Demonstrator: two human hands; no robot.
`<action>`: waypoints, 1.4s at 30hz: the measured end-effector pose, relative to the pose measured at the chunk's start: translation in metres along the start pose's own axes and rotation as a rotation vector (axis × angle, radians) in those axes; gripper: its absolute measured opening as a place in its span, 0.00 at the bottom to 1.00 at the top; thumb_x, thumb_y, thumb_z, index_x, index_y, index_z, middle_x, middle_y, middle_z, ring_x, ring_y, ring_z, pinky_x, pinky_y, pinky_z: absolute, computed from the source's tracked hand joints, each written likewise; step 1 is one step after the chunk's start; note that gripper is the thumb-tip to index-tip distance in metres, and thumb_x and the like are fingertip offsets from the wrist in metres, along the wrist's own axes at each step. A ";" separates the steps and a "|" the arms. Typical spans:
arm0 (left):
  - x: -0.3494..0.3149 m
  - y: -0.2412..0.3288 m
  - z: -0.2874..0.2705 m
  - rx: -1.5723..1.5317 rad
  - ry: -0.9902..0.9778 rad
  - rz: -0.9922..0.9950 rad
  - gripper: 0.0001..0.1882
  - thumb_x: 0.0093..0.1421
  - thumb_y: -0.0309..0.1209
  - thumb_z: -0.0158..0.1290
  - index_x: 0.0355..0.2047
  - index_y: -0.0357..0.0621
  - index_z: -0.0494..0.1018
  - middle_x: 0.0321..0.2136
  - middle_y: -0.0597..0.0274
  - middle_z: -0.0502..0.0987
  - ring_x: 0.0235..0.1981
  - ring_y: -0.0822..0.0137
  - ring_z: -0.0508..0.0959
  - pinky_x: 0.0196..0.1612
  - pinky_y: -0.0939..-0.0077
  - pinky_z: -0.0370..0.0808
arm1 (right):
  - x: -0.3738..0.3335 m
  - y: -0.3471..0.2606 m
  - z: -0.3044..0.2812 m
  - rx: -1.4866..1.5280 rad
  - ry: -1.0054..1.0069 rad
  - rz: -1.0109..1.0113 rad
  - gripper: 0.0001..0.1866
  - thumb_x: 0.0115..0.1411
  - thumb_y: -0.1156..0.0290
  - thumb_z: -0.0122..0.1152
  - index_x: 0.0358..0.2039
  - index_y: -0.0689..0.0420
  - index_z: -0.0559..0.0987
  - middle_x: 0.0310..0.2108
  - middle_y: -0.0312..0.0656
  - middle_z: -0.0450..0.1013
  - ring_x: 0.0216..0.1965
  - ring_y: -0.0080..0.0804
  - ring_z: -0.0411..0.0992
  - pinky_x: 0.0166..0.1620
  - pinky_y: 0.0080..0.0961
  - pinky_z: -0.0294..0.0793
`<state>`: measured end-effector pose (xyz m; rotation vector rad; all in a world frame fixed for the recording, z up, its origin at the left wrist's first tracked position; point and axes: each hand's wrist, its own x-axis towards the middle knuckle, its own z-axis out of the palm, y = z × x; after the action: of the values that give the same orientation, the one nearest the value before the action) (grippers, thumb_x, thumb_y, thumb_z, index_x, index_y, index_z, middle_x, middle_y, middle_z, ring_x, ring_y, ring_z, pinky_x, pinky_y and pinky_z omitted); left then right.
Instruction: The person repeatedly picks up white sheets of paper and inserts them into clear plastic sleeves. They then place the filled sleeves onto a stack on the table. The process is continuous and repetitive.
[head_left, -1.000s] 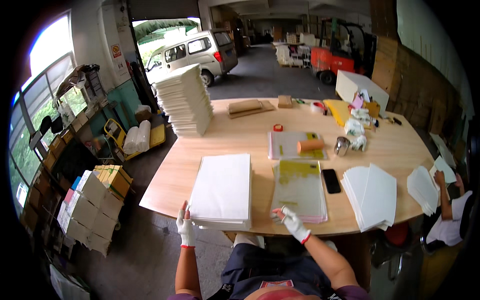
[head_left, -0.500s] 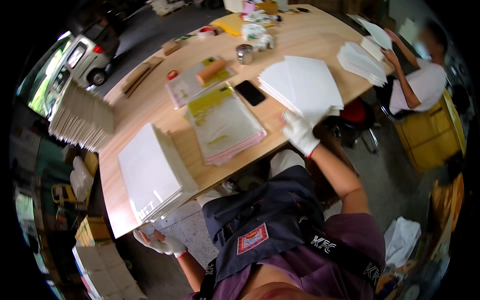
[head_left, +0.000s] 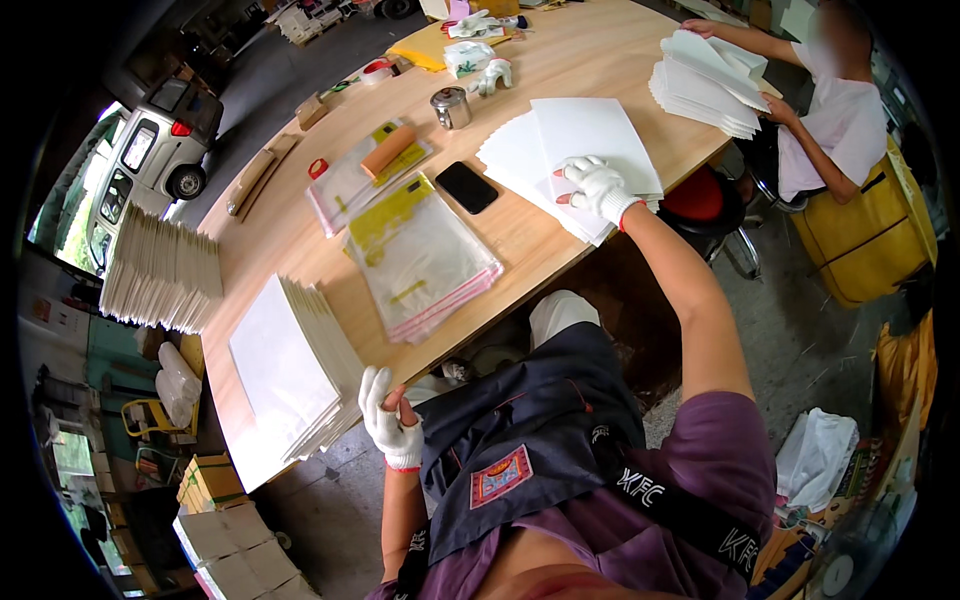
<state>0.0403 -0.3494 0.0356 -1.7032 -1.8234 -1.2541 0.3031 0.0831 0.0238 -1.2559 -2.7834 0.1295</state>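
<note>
Tabletop (head_left: pixel 570 65), right hand (head_left: pixel 596 188) over paper (head_left: pixel 592 126)

The person's right-hand grip (head_left: pixel 597 190), a second ago at the clear bags (head_left: pixel 435 265), lies on the fanned white sheets (head_left: pixel 590 125); the left-hand grip (head_left: pixel 392 422) has shifted from the white stack (head_left: pixel 285 365)'s left near corner to its right one.

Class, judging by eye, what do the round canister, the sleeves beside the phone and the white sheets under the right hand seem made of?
Round canister: probably polished metal, given its silvery, bright highlights.
Sleeves: apparently clear, glossy plastic film; light glints off it.
White sheets: likely matte paper or thin card; edges look thin, without shine.
</note>
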 end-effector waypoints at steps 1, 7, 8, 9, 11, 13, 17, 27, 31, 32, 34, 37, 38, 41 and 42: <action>0.002 0.001 0.006 -0.029 -0.023 -0.005 0.05 0.60 0.22 0.52 0.37 0.38 0.75 0.49 0.49 0.75 0.54 0.43 0.72 0.56 0.53 0.69 | -0.001 0.002 0.001 -0.014 0.026 -0.030 0.28 0.56 0.53 0.59 0.57 0.45 0.69 0.60 0.33 0.63 0.61 0.36 0.60 0.63 0.32 0.61; 0.019 -0.009 0.052 -0.114 -0.214 0.061 0.12 0.49 0.17 0.57 0.36 0.39 0.76 0.47 0.50 0.76 0.51 0.44 0.74 0.53 0.58 0.72 | 0.009 0.010 0.023 -0.131 0.058 -0.159 0.26 0.59 0.59 0.56 0.57 0.52 0.69 0.59 0.36 0.65 0.57 0.36 0.66 0.59 0.31 0.66; 0.021 -0.014 0.058 -0.088 -0.259 0.061 0.14 0.49 0.18 0.57 0.37 0.40 0.76 0.48 0.51 0.76 0.52 0.45 0.74 0.54 0.58 0.72 | 0.012 0.012 0.025 -0.128 0.058 -0.171 0.26 0.59 0.60 0.56 0.57 0.53 0.69 0.60 0.37 0.64 0.55 0.37 0.68 0.59 0.31 0.67; 0.023 -0.019 0.064 -0.062 -0.303 0.060 0.15 0.49 0.18 0.58 0.39 0.41 0.76 0.49 0.53 0.75 0.52 0.46 0.73 0.54 0.58 0.71 | 0.014 0.014 0.025 -0.148 0.039 -0.155 0.25 0.60 0.60 0.55 0.57 0.54 0.68 0.61 0.37 0.63 0.54 0.38 0.69 0.58 0.32 0.68; 0.025 -0.034 0.077 0.004 -0.412 0.036 0.21 0.51 0.24 0.59 0.47 0.45 0.75 0.55 0.56 0.72 0.56 0.47 0.70 0.57 0.59 0.69 | 0.007 0.024 0.022 0.758 0.058 -0.091 0.23 0.62 0.58 0.53 0.55 0.55 0.70 0.56 0.40 0.68 0.48 0.41 0.73 0.55 0.33 0.70; 0.022 -0.050 0.085 0.110 -0.451 -0.031 0.23 0.51 0.28 0.60 0.49 0.48 0.74 0.57 0.56 0.70 0.57 0.46 0.69 0.58 0.59 0.68 | -0.011 0.038 0.015 0.973 0.207 0.158 0.22 0.63 0.55 0.50 0.52 0.55 0.72 0.50 0.44 0.72 0.44 0.44 0.75 0.51 0.35 0.72; 0.010 -0.083 0.089 0.237 -0.563 -0.143 0.27 0.52 0.36 0.60 0.54 0.54 0.71 0.60 0.55 0.66 0.61 0.45 0.63 0.60 0.56 0.65 | -0.078 0.077 0.010 0.710 0.556 0.775 0.24 0.63 0.47 0.45 0.41 0.54 0.79 0.32 0.49 0.78 0.39 0.52 0.74 0.42 0.41 0.72; 0.016 -0.086 0.129 0.314 -0.722 0.004 0.28 0.52 0.40 0.57 0.55 0.50 0.69 0.55 0.49 0.68 0.57 0.46 0.65 0.61 0.53 0.60 | -0.077 0.106 0.058 1.834 0.612 0.866 0.09 0.61 0.69 0.59 0.38 0.61 0.77 0.24 0.39 0.74 0.17 0.22 0.68 0.14 0.17 0.64; 0.030 -0.076 0.127 0.092 -0.717 -0.222 0.21 0.51 0.37 0.58 0.46 0.49 0.72 0.48 0.54 0.74 0.51 0.50 0.71 0.56 0.59 0.67 | -0.081 0.105 0.055 1.853 0.949 0.683 0.08 0.63 0.68 0.52 0.37 0.58 0.75 0.24 0.37 0.73 0.15 0.21 0.65 0.15 0.17 0.62; 0.034 -0.078 0.125 0.146 -0.734 -0.228 0.20 0.51 0.35 0.58 0.46 0.49 0.72 0.48 0.55 0.74 0.51 0.51 0.71 0.55 0.60 0.68 | -0.082 0.103 0.053 1.889 1.053 0.683 0.09 0.64 0.66 0.50 0.38 0.58 0.74 0.23 0.37 0.73 0.15 0.21 0.64 0.15 0.17 0.62; 0.041 -0.084 0.123 0.206 -0.722 -0.202 0.20 0.50 0.33 0.58 0.45 0.50 0.73 0.47 0.56 0.75 0.49 0.52 0.72 0.53 0.60 0.69 | -0.089 0.093 0.052 1.874 0.898 0.770 0.11 0.66 0.63 0.48 0.40 0.57 0.72 0.25 0.40 0.73 0.16 0.27 0.69 0.15 0.21 0.66; 0.042 -0.092 0.130 0.425 -0.806 -0.255 0.21 0.47 0.30 0.58 0.44 0.52 0.73 0.40 0.55 0.76 0.42 0.51 0.76 0.41 0.56 0.75 | -0.099 0.072 0.051 1.828 0.809 0.734 0.13 0.67 0.63 0.47 0.43 0.59 0.70 0.25 0.43 0.73 0.17 0.30 0.71 0.15 0.24 0.68; 0.043 -0.095 0.133 0.458 -0.834 -0.286 0.21 0.46 0.30 0.58 0.44 0.52 0.73 0.39 0.54 0.76 0.41 0.51 0.77 0.38 0.55 0.76 | -0.102 0.063 0.049 1.830 0.862 0.711 0.13 0.67 0.63 0.47 0.43 0.60 0.69 0.25 0.44 0.73 0.17 0.31 0.71 0.15 0.24 0.69; 0.043 -0.106 0.138 0.488 -0.660 -0.212 0.19 0.47 0.31 0.57 0.42 0.54 0.72 0.36 0.55 0.75 0.37 0.50 0.78 0.35 0.54 0.76 | -0.120 0.043 0.032 1.763 0.732 0.537 0.11 0.67 0.67 0.44 0.36 0.60 0.72 0.19 0.43 0.71 0.13 0.31 0.68 0.14 0.29 0.67; 0.043 -0.109 0.138 0.451 -0.621 -0.202 0.15 0.49 0.33 0.56 0.39 0.55 0.73 0.34 0.56 0.77 0.36 0.50 0.78 0.34 0.53 0.75 | -0.131 0.034 0.027 1.817 0.627 0.516 0.10 0.66 0.68 0.46 0.33 0.59 0.74 0.16 0.40 0.70 0.11 0.31 0.66 0.13 0.28 0.66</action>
<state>-0.0277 -0.2032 -0.0472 -1.7812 -2.4352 -0.3110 0.4113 0.0060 -0.0119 -0.9388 -0.8511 1.4571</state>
